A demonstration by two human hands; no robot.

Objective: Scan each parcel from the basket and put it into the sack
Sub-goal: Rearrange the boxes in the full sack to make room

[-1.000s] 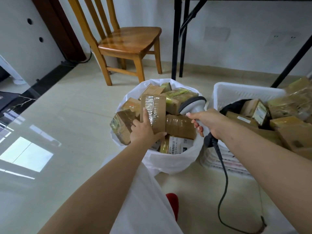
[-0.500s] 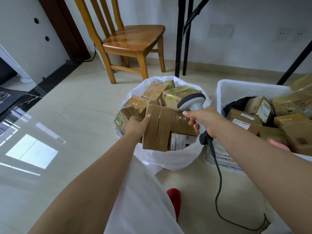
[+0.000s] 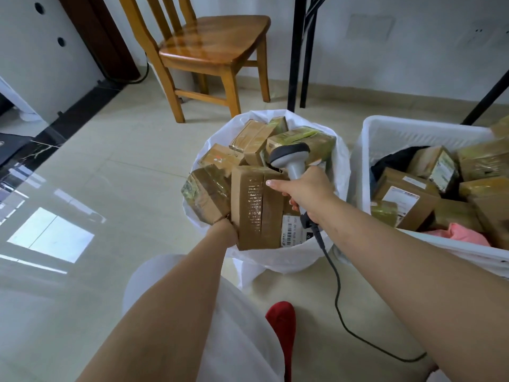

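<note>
My left hand (image 3: pixel 224 231) grips the lower left corner of a taped brown parcel (image 3: pixel 254 206) and holds it upright over the near side of the white sack (image 3: pixel 341 172). The sack is heaped with several taped cardboard parcels. My right hand (image 3: pixel 307 188) holds a grey barcode scanner (image 3: pixel 292 158) by its handle, head up, right beside the parcel; its thumb touches the parcel's top right edge. The scanner's black cable (image 3: pixel 338 293) trails down to the floor. The white plastic basket (image 3: pixel 413 132) at right holds several more parcels.
A wooden chair (image 3: pixel 209 48) stands behind the sack. Black table legs (image 3: pixel 294 53) rise at the back, another slants at the far right. A pink item (image 3: pixel 460 234) lies in the basket. My red-socked foot (image 3: pixel 281 323) rests on the tiled floor below.
My left hand has pulled the taped parcel up and toward me from the heap, shifting its grip from the top to the lower corner. My right hand with the scanner moved closer to it.
</note>
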